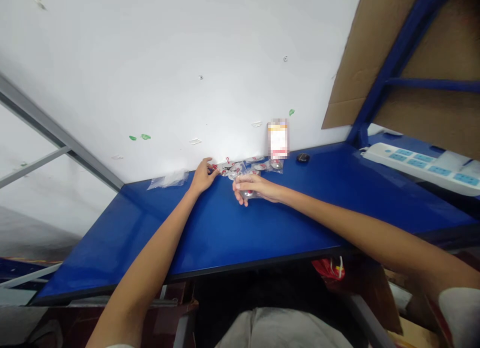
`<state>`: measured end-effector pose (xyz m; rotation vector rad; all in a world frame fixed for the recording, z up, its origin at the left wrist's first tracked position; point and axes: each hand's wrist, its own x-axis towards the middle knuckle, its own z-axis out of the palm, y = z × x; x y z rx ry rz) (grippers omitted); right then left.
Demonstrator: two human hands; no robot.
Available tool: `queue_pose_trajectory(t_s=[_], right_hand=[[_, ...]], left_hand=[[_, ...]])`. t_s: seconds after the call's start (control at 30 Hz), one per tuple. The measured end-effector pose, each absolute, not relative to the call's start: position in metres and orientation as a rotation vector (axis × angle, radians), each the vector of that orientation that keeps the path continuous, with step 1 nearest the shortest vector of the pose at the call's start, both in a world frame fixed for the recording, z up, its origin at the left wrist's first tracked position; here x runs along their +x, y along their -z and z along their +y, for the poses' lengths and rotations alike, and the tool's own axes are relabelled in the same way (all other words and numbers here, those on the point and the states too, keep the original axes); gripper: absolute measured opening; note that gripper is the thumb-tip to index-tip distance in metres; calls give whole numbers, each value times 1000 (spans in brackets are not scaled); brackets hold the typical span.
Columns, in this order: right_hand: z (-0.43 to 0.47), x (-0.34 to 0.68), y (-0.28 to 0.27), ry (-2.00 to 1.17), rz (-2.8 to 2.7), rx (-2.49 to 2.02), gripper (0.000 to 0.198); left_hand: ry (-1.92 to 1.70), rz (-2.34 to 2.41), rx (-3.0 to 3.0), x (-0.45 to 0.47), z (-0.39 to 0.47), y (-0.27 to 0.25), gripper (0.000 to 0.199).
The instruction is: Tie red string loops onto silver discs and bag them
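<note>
My right hand [258, 187] is closed on a small clear plastic bag [249, 194] with a round silvery piece and a red spot inside, held just above the blue table. At the left end of a row of small items by the wall is my left hand [204, 177], its fingers bent around the edge of the pile. What those fingers grip is too small to make out. The pile [227, 168] is made of small silvery and white pieces with red parts, one with a red loop. More bagged round pieces [276, 164] lie to the right.
Flat clear plastic bags [168, 179] lie left of my left hand. A small upright box [278, 139], blurred out, leans by the wall, with a black oval object [303, 158] beside it. A white power strip [423, 165] is at the right, near a blue metal frame [390, 63].
</note>
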<state>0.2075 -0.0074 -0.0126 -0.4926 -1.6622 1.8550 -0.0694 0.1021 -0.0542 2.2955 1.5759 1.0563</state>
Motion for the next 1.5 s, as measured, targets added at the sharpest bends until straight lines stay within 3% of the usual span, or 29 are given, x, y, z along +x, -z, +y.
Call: queue_pose_trajectory(t_s=[0.2,0.47,0.6,0.93,1.07,1.27,1.5], right_hand=[[-7,209,15,-1839,-1713,-492,40],[-3,212,18,-1844,-1696,-455,38],[-1,213,21,-1832,-1713,-441,37],[0,218,18,-1884,-1627,-403,38],[1,219,19,-1887,-1608,-388,39],[1,221,21,-1960,-1612,-348,57],[-2,220,19,-1934,-1748,-408,69]], left_hand=[[-1018,1567,2363,-71,103,51,13],[-1001,1477,2068,-87,105,42,21],[-961,1605,2092,-92,105,39,4],[-1026,1596,2280,-90,94,30,4],[-1203,1408,2045,-81,79,8,20],[-1402,909,1877,-46,32,-35,36],[-1224,819,1896,-18,4,-36,38]])
